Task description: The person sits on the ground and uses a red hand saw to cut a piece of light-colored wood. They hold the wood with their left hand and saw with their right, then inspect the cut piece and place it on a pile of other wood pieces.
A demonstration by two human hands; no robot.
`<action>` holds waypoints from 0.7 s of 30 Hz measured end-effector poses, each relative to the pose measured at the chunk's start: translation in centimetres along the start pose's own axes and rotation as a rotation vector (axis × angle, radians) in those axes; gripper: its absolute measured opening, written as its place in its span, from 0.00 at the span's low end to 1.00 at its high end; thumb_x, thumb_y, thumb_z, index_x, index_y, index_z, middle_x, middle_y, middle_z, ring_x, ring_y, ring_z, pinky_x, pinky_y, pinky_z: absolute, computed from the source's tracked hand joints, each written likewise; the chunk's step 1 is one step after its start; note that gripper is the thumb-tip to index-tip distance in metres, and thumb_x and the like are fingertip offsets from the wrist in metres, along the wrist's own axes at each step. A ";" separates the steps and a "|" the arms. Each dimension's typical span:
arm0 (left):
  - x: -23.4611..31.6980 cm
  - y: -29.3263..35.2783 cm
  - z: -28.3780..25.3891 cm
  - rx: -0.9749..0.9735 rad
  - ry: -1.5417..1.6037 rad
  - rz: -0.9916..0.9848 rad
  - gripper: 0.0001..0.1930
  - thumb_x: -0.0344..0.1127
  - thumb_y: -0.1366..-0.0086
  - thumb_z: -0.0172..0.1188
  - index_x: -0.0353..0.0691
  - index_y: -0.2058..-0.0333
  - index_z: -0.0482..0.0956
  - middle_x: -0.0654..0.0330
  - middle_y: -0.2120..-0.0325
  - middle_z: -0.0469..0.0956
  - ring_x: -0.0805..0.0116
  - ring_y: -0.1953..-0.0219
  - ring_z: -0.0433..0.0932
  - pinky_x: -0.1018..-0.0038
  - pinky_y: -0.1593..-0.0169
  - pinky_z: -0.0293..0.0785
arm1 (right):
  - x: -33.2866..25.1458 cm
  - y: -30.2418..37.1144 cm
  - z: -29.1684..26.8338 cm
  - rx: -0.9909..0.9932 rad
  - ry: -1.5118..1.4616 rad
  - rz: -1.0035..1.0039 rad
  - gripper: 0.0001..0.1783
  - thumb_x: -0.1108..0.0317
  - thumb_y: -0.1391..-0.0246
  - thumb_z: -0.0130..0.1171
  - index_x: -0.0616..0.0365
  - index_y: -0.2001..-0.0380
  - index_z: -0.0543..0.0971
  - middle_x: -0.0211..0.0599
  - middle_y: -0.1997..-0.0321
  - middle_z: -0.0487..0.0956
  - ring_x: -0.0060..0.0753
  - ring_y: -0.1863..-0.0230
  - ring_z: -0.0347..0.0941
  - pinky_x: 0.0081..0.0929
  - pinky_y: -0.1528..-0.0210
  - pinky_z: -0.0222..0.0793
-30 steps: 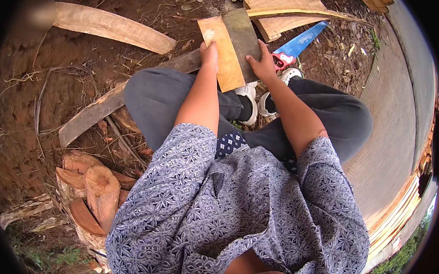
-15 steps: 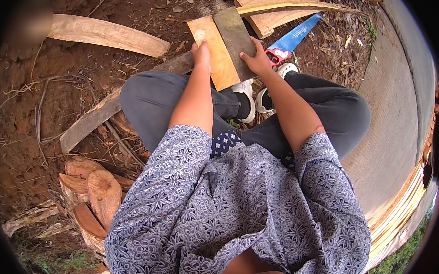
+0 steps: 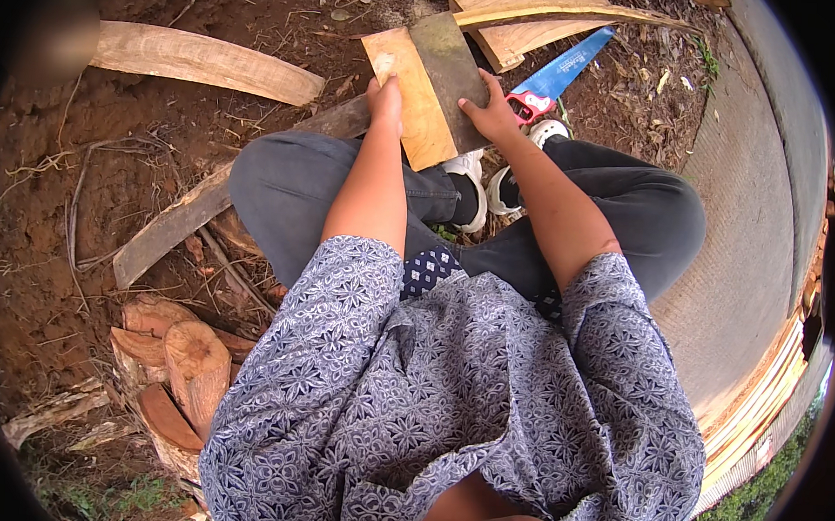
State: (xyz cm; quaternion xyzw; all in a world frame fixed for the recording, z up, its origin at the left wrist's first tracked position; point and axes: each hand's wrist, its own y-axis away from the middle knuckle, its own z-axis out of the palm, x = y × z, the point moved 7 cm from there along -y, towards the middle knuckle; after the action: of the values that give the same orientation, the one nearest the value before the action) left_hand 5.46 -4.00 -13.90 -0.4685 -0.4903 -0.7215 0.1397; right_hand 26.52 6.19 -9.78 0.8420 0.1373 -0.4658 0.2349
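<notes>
Side by side, two short boards are held up over my crossed shins. The left one is a pale yellow board (image 3: 413, 102); the other is a dark, weathered board (image 3: 451, 71) whose long edge lies against it. My left hand (image 3: 385, 101) grips the pale board, thumb on its face and fingers out of sight at its edge. On the other side, my right hand (image 3: 489, 110) holds the dark board's right edge with the thumb spread over its face. Just beyond my right hand lies a handsaw (image 3: 566, 67) with a blue blade and red handle.
A curved plank (image 3: 207, 60) lies on the soil at the far left. A long grey board (image 3: 172, 226) passes under my left leg. Cut logs (image 3: 194, 362) are piled at the lower left. More boards (image 3: 530, 33) lie at the back, and a grey sheet (image 3: 746, 200) covers the right side.
The two boards and my hands have shifted very slightly to the right and turned a little. Both hands keep their hold.
</notes>
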 end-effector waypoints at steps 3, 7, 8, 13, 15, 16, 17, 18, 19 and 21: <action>-0.2 -0.5 -0.5 0.010 0.032 0.002 0.18 0.37 0.27 0.56 0.34 0.44 0.74 0.54 0.48 0.79 0.61 0.46 0.78 0.64 0.43 0.72 | -0.6 0.1 0.1 -0.014 0.019 -0.003 0.46 0.60 0.46 0.71 0.50 0.27 0.61 0.52 0.30 0.72 0.49 0.30 0.70 0.38 0.30 0.64; -0.3 -0.4 -0.3 0.034 0.019 0.002 0.17 0.36 0.28 0.56 0.34 0.46 0.75 0.54 0.50 0.81 0.61 0.48 0.79 0.65 0.44 0.72 | -0.6 0.3 -0.1 -0.007 0.014 -0.015 0.46 0.60 0.46 0.71 0.50 0.27 0.61 0.52 0.29 0.71 0.49 0.30 0.70 0.38 0.30 0.65; -0.2 -0.4 -0.3 0.039 -0.001 0.000 0.17 0.36 0.28 0.56 0.34 0.46 0.75 0.54 0.50 0.81 0.61 0.48 0.79 0.65 0.44 0.72 | -0.5 0.3 -0.2 -0.006 0.019 -0.014 0.46 0.60 0.46 0.71 0.50 0.27 0.61 0.52 0.29 0.71 0.49 0.30 0.70 0.38 0.30 0.65; 0.0 -0.1 -0.3 -0.019 0.040 0.010 0.17 0.36 0.27 0.54 0.36 0.44 0.73 0.54 0.48 0.79 0.60 0.47 0.79 0.63 0.43 0.74 | -1.1 0.6 -0.1 -0.056 0.039 0.064 0.49 0.58 0.46 0.73 0.51 0.26 0.59 0.52 0.27 0.68 0.47 0.29 0.68 0.37 0.30 0.63; -0.1 -0.2 -0.2 -0.032 0.060 0.024 0.17 0.36 0.27 0.53 0.36 0.44 0.73 0.54 0.48 0.79 0.60 0.47 0.79 0.63 0.43 0.74 | -1.1 0.8 -0.2 -0.045 0.036 0.067 0.49 0.57 0.46 0.74 0.51 0.26 0.59 0.52 0.28 0.68 0.48 0.29 0.68 0.37 0.30 0.63; -0.1 -0.3 0.0 -0.034 0.059 0.030 0.16 0.36 0.27 0.53 0.36 0.44 0.73 0.54 0.49 0.79 0.60 0.47 0.79 0.63 0.44 0.75 | -0.9 0.7 -0.2 -0.035 0.028 0.054 0.49 0.57 0.46 0.73 0.52 0.26 0.59 0.52 0.28 0.68 0.48 0.29 0.68 0.37 0.30 0.63; -0.2 -0.3 0.2 -0.036 0.058 0.036 0.16 0.36 0.27 0.53 0.36 0.44 0.73 0.54 0.49 0.80 0.60 0.48 0.80 0.62 0.44 0.75 | -0.7 0.6 -0.2 -0.025 0.020 0.040 0.49 0.58 0.46 0.73 0.52 0.26 0.59 0.53 0.28 0.68 0.48 0.29 0.68 0.37 0.30 0.63; -0.4 -0.5 0.0 -0.032 0.053 0.036 0.16 0.36 0.27 0.53 0.36 0.45 0.73 0.53 0.49 0.80 0.60 0.48 0.80 0.62 0.44 0.75 | -0.8 0.6 -0.1 -0.020 0.011 0.024 0.49 0.58 0.46 0.73 0.52 0.26 0.60 0.53 0.28 0.69 0.48 0.29 0.68 0.37 0.30 0.63; -0.5 -0.8 -0.2 -0.028 0.049 0.037 0.16 0.36 0.27 0.53 0.36 0.45 0.73 0.53 0.49 0.80 0.60 0.48 0.80 0.62 0.44 0.75 | -0.8 0.6 0.0 -0.020 0.012 0.023 0.49 0.58 0.46 0.73 0.52 0.26 0.60 0.53 0.28 0.69 0.48 0.29 0.68 0.37 0.29 0.63; -0.7 -1.0 -0.4 -0.025 0.045 0.035 0.16 0.36 0.27 0.54 0.36 0.45 0.73 0.53 0.49 0.80 0.59 0.48 0.80 0.62 0.44 0.76 | -0.7 0.5 0.2 -0.018 0.016 0.023 0.48 0.59 0.46 0.73 0.53 0.26 0.60 0.53 0.28 0.69 0.48 0.29 0.67 0.37 0.29 0.63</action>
State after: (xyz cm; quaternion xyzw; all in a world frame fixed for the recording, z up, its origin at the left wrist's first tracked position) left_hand 4.97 -4.01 -15.05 -0.4623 -0.4698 -0.7353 0.1578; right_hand 26.29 5.62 -9.14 0.8452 0.1336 -0.4549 0.2467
